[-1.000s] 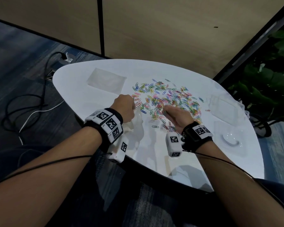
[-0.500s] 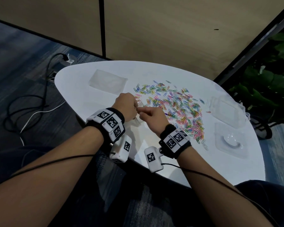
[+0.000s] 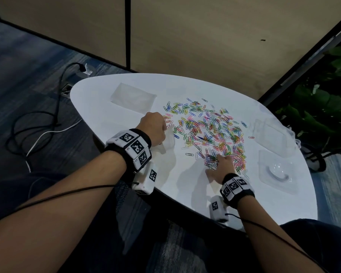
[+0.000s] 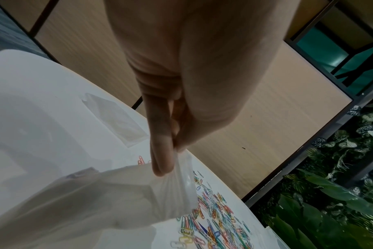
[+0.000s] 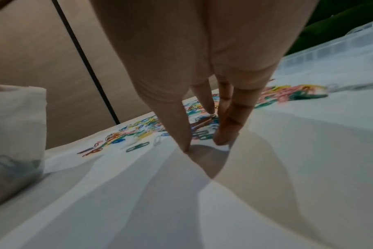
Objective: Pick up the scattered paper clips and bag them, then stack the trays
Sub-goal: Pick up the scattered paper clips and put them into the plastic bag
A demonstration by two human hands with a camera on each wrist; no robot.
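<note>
Several coloured paper clips point(image 3: 207, 131) lie scattered across the white table point(image 3: 205, 87). My left hand point(image 3: 154, 128) pinches the rim of a clear plastic bag point(image 4: 109, 200) at the pile's left edge; a few clips show inside the bag point(image 5: 15, 151). My right hand point(image 3: 220, 166) reaches into the near side of the pile, its straight fingers point(image 5: 230, 121) touching the table among the clips point(image 5: 202, 124). Two clear trays lie at the right: one point(image 3: 270, 133) farther, one point(image 3: 276, 170) nearer.
Another flat clear bag point(image 3: 133, 96) lies at the table's far left. Cables point(image 3: 47, 123) run over the carpet to the left. A leafy plant point(image 3: 321, 107) stands to the right. Beige partition panels point(image 3: 205, 36) close off the back.
My right hand has left the bag's mouth by my left hand and moved right, back down into the near edge of the clip pile. The left hand still holds the bag.
</note>
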